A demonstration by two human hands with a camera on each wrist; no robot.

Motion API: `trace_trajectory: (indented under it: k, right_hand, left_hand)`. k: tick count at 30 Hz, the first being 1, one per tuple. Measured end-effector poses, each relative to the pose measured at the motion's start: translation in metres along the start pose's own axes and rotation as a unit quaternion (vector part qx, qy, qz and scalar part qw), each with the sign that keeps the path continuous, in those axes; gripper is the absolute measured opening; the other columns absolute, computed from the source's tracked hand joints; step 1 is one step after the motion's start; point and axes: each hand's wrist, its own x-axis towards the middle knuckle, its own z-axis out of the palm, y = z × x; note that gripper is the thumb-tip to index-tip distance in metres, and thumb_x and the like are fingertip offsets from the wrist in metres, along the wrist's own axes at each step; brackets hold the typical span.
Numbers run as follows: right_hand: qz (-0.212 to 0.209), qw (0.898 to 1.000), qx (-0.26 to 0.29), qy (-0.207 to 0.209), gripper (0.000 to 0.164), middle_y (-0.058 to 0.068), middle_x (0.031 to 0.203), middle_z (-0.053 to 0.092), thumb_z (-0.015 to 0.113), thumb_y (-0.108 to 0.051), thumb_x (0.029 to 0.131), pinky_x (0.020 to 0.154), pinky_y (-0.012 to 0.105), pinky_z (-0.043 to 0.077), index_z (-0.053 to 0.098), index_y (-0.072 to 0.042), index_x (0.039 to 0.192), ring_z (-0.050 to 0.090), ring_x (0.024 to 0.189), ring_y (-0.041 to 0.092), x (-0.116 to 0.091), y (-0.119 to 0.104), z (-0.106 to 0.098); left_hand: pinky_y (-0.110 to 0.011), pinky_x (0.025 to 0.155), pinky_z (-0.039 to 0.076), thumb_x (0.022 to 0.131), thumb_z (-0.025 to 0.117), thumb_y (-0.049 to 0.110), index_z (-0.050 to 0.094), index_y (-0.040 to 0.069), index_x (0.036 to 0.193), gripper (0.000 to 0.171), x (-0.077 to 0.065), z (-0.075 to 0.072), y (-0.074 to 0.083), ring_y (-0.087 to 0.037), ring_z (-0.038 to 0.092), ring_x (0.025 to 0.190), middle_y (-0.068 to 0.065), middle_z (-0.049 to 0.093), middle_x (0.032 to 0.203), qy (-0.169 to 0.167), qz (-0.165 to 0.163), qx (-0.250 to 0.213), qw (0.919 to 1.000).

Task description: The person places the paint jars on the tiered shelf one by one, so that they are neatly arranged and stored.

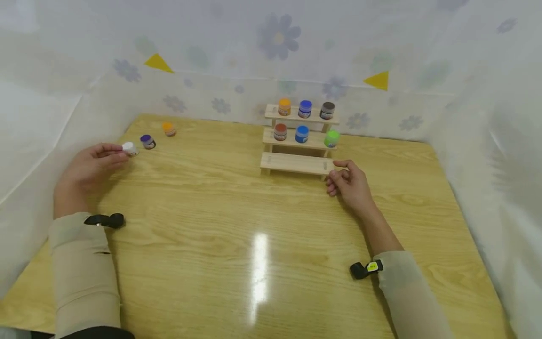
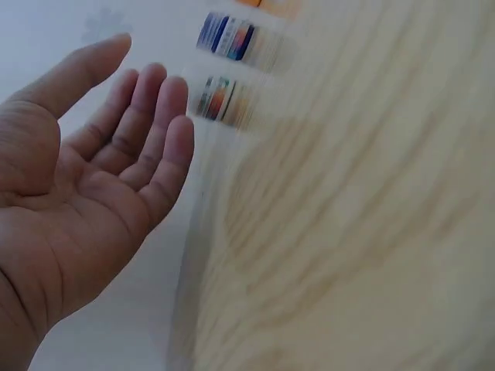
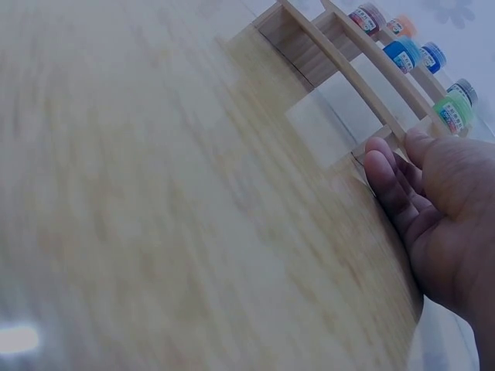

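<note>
At the far left of the table, my left hand [image 1: 95, 162] reaches to a white-lidded paint jar [image 1: 130, 149]. The left wrist view has this hand [image 2: 108, 162] with thumb and fingers apart and nothing between them, the jar [image 2: 220, 100] just past the fingertips. My right hand [image 1: 349, 186] holds the right end of the lowest step of a three-step wooden display stand [image 1: 296, 163], its fingers curled at the corner. In the right wrist view the thumb and fingertips of that hand [image 3: 441, 205] meet the step's end.
A purple paint jar [image 1: 147, 141] and an orange one [image 1: 169, 129] stand beyond the white-lidded jar. On the stand's upper two steps are several jars, among them a light green one [image 1: 332, 138] at the right. A flowered white sheet [image 1: 237, 52] hangs behind the table.
</note>
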Motion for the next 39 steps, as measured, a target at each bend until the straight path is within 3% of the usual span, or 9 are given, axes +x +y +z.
trace_trajectory:
  k: [4,8,11,16,20,23,28,34,39]
  right_hand:
    - [-0.002,1.0,0.0,0.003,0.043,0.027,0.094,0.069,0.058,-0.014,0.11,0.063,0.03,0.063,0.047,0.006,0.146,0.072,0.069,0.015,0.0,-0.003,-0.003]
    - [0.0,1.0,0.004,0.004,0.043,0.023,0.092,0.069,0.059,-0.014,0.109,0.063,0.029,0.063,0.047,0.005,0.147,0.071,0.069,0.014,-0.001,-0.005,-0.005]
    - [0.0,1.0,0.007,0.001,0.043,0.023,0.093,0.069,0.059,-0.013,0.109,0.063,0.029,0.063,0.047,0.006,0.146,0.071,0.069,0.014,-0.001,-0.005,-0.004]
    - [0.004,1.0,0.01,-0.003,0.043,0.024,0.094,0.069,0.058,-0.013,0.11,0.063,0.029,0.063,0.046,0.006,0.146,0.072,0.07,0.015,-0.001,-0.004,-0.002]
    - [0.003,1.0,0.007,-0.002,0.042,0.024,0.094,0.068,0.058,-0.013,0.11,0.063,0.029,0.063,0.046,0.006,0.146,0.071,0.07,0.014,-0.001,-0.004,-0.002]
    - [0.001,1.0,0.004,-0.002,0.042,0.024,0.094,0.068,0.058,-0.013,0.11,0.063,0.029,0.063,0.046,0.006,0.146,0.072,0.07,0.014,-0.001,-0.003,-0.002]
    - [0.004,1.0,0.007,-0.002,0.043,0.025,0.094,0.068,0.058,-0.013,0.11,0.063,0.029,0.063,0.046,0.006,0.146,0.072,0.07,0.014,-0.001,-0.003,-0.002]
    - [0.002,1.0,0.008,-0.002,0.043,0.025,0.094,0.068,0.058,-0.013,0.11,0.063,0.028,0.063,0.046,0.006,0.146,0.071,0.07,0.014,-0.001,-0.004,-0.001]
    - [0.003,1.0,0.012,0.0,0.043,0.024,0.093,0.068,0.058,-0.012,0.11,0.063,0.028,0.063,0.046,0.007,0.146,0.071,0.069,0.014,-0.002,-0.004,0.0]
  left_hand:
    - [-0.02,0.085,0.059,0.102,0.067,-0.001,0.057,0.01,0.13,0.032,-0.003,-0.004,-0.005,-0.008,0.071,0.099,0.004,0.071,0.11,0.058,-0.008,-0.163,0.9849]
    - [-0.017,0.082,0.058,0.096,0.076,0.002,0.044,0.01,0.148,0.061,0.004,0.008,-0.004,-0.004,0.068,0.098,0.004,0.061,0.122,0.146,-0.01,-0.185,0.9718]
    - [-0.013,0.083,0.055,0.096,0.077,0.004,0.033,0.01,0.161,0.079,0.011,0.015,-0.002,-0.002,0.061,0.106,0.004,0.054,0.132,0.168,-0.008,-0.158,0.9731]
    - [-0.01,0.091,0.05,0.098,0.074,0.002,0.029,0.01,0.166,0.082,0.017,0.027,0.0,-0.013,0.045,0.138,0.003,0.049,0.15,0.136,-0.006,-0.098,0.9859]
    - [-0.007,0.089,0.048,0.099,0.07,-0.002,0.038,0.007,0.161,0.071,0.03,0.033,-0.002,-0.007,0.051,0.124,0.007,0.056,0.137,0.132,0.001,-0.034,0.9906]
    - [-0.006,0.086,0.047,0.1,0.07,-0.001,0.047,0.008,0.154,0.06,0.039,0.035,-0.004,0.002,0.052,0.106,0.015,0.057,0.119,0.149,-0.002,0.026,0.9886]
    - [-0.007,0.087,0.047,0.101,0.071,0.005,0.055,0.017,0.145,0.048,0.038,0.036,-0.001,0.005,0.051,0.103,0.018,0.056,0.117,0.159,-0.022,0.095,0.9825]
    - [-0.011,0.091,0.049,0.103,0.071,0.019,0.051,0.016,0.152,0.053,0.033,0.033,0.008,0.0,0.05,0.113,0.016,0.055,0.125,0.118,-0.019,0.161,0.9796]
    - [-0.03,0.103,0.046,0.105,0.068,0.035,0.046,0.017,0.157,0.06,0.026,0.033,0.021,-0.01,0.049,0.125,0.013,0.053,0.135,0.071,-0.003,0.217,0.9735]
